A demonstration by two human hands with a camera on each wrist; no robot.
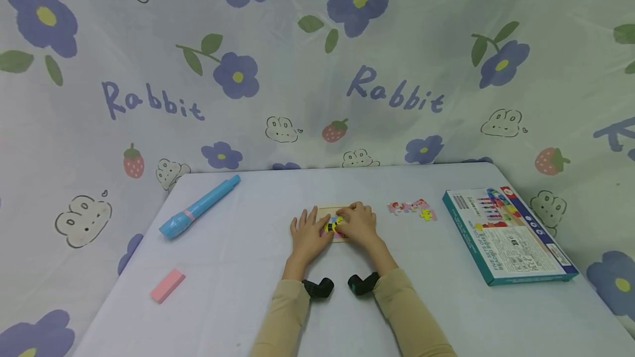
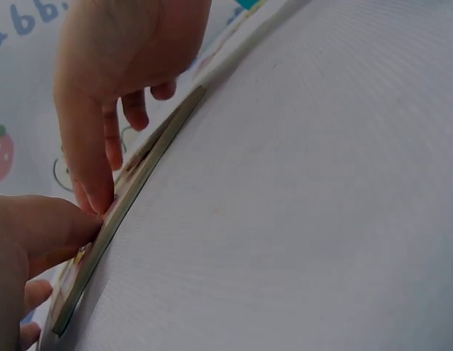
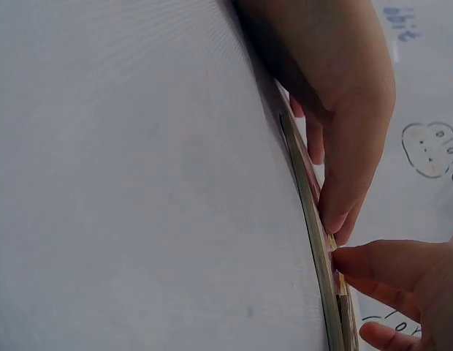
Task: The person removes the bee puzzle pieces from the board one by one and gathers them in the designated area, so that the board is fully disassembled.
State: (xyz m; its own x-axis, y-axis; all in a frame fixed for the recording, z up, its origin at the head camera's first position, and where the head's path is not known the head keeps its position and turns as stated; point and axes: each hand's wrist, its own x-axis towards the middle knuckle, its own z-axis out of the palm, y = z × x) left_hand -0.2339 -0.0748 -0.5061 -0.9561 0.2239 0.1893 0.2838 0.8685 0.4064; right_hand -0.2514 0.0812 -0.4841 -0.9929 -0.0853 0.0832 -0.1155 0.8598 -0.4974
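A small wooden puzzle board (image 1: 340, 239) with a pale rim and a yellow-and-black bee picture (image 1: 331, 224) lies on the table between both hands. My left hand (image 1: 308, 239) rests at its left side, outer fingers spread and thumb touching the picture. From the right, my right hand (image 1: 361, 227) bends over the board, its thumb and index finger pinching a puzzle piece mostly hidden under them. In the left wrist view, the thumbs nearly meet above the board's edge (image 2: 131, 208). The board (image 3: 308, 201) also shows edge-on in the right wrist view.
Loose pink and yellow puzzle pieces (image 1: 409, 207) lie right of the board. A flat teal-edged box (image 1: 511, 236) is farther right. At left are a blue flashlight-shaped tube (image 1: 200, 207) and a pink block (image 1: 167, 286). A patterned curtain (image 1: 297, 81) hangs behind the white table (image 1: 238, 291).
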